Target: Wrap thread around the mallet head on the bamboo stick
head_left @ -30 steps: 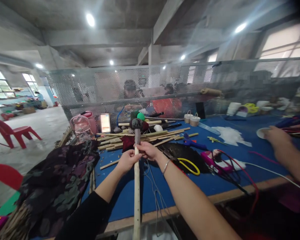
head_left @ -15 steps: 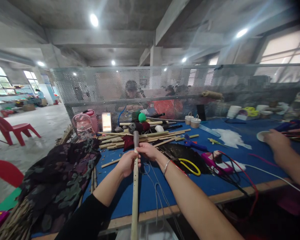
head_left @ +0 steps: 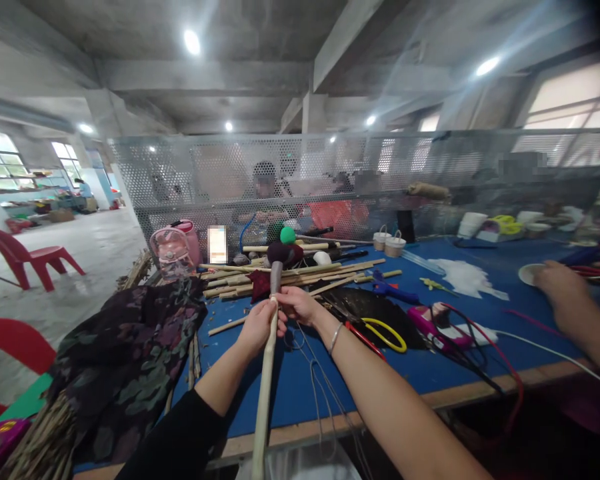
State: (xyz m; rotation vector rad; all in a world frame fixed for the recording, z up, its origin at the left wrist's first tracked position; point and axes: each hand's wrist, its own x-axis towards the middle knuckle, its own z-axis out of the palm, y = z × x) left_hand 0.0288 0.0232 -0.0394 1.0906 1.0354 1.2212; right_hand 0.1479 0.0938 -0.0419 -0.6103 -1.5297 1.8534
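A long pale wooden stick (head_left: 265,380) runs from the table's front edge up to my hands, with a grey sleeve-like piece (head_left: 276,277) on its far end. My left hand (head_left: 259,325) is wrapped round the stick just below that grey piece. Close by, my right hand (head_left: 298,305) pinches the stick where the grey piece begins; its fingertips are partly hidden. Beneath my right wrist, thin grey wire (head_left: 316,380) lies in loose loops. Yellow-handled scissors (head_left: 386,335) and a red-handled tool (head_left: 364,339) rest to the right.
Wooden sticks (head_left: 340,272) are piled ahead on the blue table (head_left: 405,373). A dark patterned cloth (head_left: 130,367) covers the left side. At right are a purple device (head_left: 437,328) with cables and another person's hand (head_left: 560,287). A perforated metal screen (head_left: 205,167) stands behind.
The stick has turned in my hands: its row of small holes no longer shows. Its near end has swung slightly left. Both hands keep their hold, and the view has shifted a little.
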